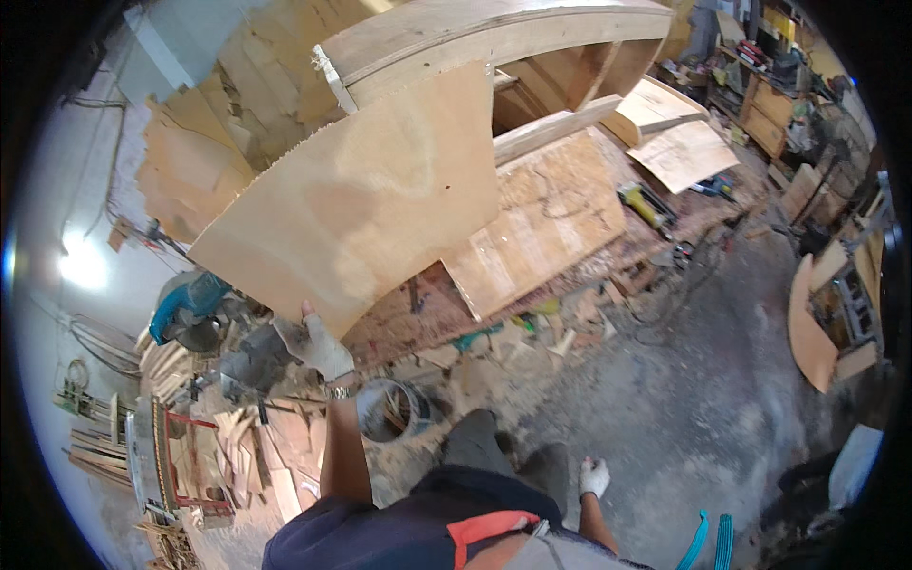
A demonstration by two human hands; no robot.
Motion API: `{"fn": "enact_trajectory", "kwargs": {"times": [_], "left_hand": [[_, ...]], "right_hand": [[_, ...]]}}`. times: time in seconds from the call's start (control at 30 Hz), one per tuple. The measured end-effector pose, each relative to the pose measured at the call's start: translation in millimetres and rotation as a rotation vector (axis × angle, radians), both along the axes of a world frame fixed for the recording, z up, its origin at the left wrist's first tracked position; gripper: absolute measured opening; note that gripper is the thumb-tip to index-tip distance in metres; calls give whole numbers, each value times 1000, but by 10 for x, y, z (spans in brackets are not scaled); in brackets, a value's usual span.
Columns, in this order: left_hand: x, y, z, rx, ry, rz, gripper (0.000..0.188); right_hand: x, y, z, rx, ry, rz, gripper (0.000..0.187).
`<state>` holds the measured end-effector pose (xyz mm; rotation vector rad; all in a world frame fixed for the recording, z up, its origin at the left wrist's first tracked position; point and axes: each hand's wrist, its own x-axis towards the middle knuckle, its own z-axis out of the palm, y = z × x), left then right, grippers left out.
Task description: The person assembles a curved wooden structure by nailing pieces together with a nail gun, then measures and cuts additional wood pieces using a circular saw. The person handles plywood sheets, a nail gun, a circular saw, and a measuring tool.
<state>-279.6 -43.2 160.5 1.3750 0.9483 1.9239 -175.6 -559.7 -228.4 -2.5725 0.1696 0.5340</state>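
Note:
A large curved plywood panel [380, 190] leans against a wooden frame with a curved top [513, 38]. My left hand [323, 350], in a whitish work glove, grips the panel's lower left edge, with a bare fingertip on its face. The panel hides part of the grip. My right hand [594, 477], also gloved, hangs low beside my leg over the floor. Its fingers are curled in, and whatever they hold, if anything, is hidden. Behind the panel's right edge, a rectangular board [541, 223] lies on the workbench [389, 323].
A yellow-green nail gun [646, 207] lies on the bench near more cut plywood [684, 152]. At left stands a blue miter saw [195, 299]. A bucket [394, 410] with scraps sits by my feet. Offcuts litter the floor [703, 361]. A curved piece [812, 328] stands at right.

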Motion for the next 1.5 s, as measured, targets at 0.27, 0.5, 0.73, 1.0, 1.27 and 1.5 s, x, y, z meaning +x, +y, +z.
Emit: {"fn": "enact_trajectory", "kwargs": {"times": [0.27, 0.5, 0.73, 1.0, 1.27, 1.5], "left_hand": [[-68, -404, 163, -179, 102, -31, 62], [-165, -490, 153, -125, 58, -83, 55], [-331, -692, 320, -144, 87, -206, 52], [-426, -999, 21, -281, 51, -416, 46], [-697, -1453, -164, -344, 280, -448, 43], [-867, -1394, -270, -391, 262, -370, 48]], "right_hand": [[-348, -1164, 871, -43, 82, -116, 48], [-136, -1277, 848, -79, 100, 27, 54], [72, -950, 691, 73, 84, 125, 57], [937, -372, 495, 457, -91, 45, 60], [1335, 827, 2407, 863, -40, 156, 55], [1488, 1162, 2617, 891, -91, 204, 53]]}}
